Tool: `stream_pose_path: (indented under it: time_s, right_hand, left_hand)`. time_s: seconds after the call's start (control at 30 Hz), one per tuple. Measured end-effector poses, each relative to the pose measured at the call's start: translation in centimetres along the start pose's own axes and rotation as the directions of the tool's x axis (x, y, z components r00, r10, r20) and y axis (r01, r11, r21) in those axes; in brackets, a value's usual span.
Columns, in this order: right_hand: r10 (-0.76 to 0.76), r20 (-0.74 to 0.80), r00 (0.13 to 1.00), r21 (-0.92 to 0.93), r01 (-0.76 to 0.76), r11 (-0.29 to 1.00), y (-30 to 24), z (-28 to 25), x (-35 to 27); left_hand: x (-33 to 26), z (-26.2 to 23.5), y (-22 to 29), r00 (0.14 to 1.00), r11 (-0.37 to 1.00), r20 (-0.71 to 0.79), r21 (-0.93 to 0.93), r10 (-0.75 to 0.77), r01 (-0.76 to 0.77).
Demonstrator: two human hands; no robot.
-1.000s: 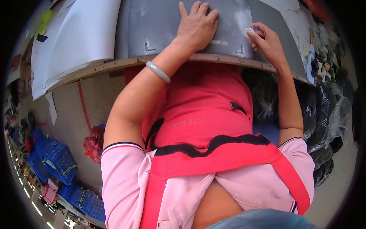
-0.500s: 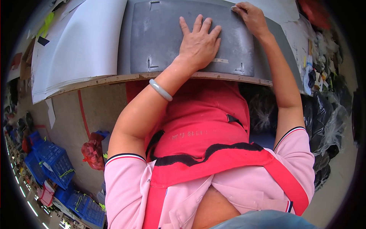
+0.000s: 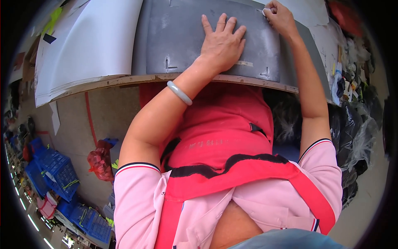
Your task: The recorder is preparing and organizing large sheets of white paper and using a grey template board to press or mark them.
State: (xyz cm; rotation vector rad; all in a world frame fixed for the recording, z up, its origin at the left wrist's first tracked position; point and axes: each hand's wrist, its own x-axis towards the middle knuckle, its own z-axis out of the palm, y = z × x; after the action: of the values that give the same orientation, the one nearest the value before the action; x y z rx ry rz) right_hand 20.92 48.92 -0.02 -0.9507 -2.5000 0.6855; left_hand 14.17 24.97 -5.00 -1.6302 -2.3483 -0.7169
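Across the top of the view runs a wooden bench (image 3: 124,81), and on it lies one grey sheet (image 3: 178,37) of stiff, dull material with small L-shaped marks cut or drawn near its corners. Compared with a second ago, the left hand (image 3: 222,45) lies in much the same spot on the grey sheet, flat, palm down, fingers spread slightly apart and pressing on the surface, while the right hand (image 3: 282,17) has travelled away from the near edge up to the far right part of the sheet, close to the upper rim of the view. That right hand is curled, its fingertips pinched around a small pale object (image 3: 266,11); what the object is cannot be told, as it is mostly hidden by the fingers. One pale green bangle (image 3: 179,92) sits on the left wrist, just off the bench edge. One small strip of tape (image 3: 245,63) lies on the grey sheet just right of the left hand. Left of the grey sheet sits one stack of white sheets (image 3: 87,45), its edge curving down over the bench. A red apron (image 3: 224,137) over a pink shirt fills the middle of the view. On the floor at lower left stand about three blue crates (image 3: 58,170), with one red bag (image 3: 100,162) near them, and dark plastic bags (image 3: 356,137) are piled at the right.
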Motion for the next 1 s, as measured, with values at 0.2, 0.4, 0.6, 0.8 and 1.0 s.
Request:
stream_pose_path:
  time_s: [0.2,0.4,0.6,0.8,1.0]
  right_hand:
    - [-0.021,0.306,0.952,0.096,-0.009,0.995,1.1,-0.4,2.3]
    - [-0.3,0.238,0.924,0.211,0.252,0.944,-9.4,5.8,1.3]
    - [-0.604,0.143,0.784,0.105,0.594,0.797,-15.0,12.4,3.3]
    - [-0.581,0.271,0.767,0.035,0.596,0.802,-18.5,12.3,3.0]
    - [-0.84,0.034,0.542,0.463,0.737,0.494,-17.3,12.2,3.8]
  left_hand:
    - [0.1,0.0,0.3,1.0,1.0,0.007,0.023,-0.004,0.004]
    - [0.0,0.1,0.3,1.0,1.0,0.015,-0.008,-0.014,0.015]
    - [0.2,0.2,0.5,1.0,0.998,0.025,-0.057,-0.006,0.007]
    - [-0.2,0.5,0.2,0.999,0.998,-0.053,-0.065,-0.006,0.003]
    - [0.2,0.5,0.5,0.998,0.994,-0.067,-0.109,0.0,-0.007]
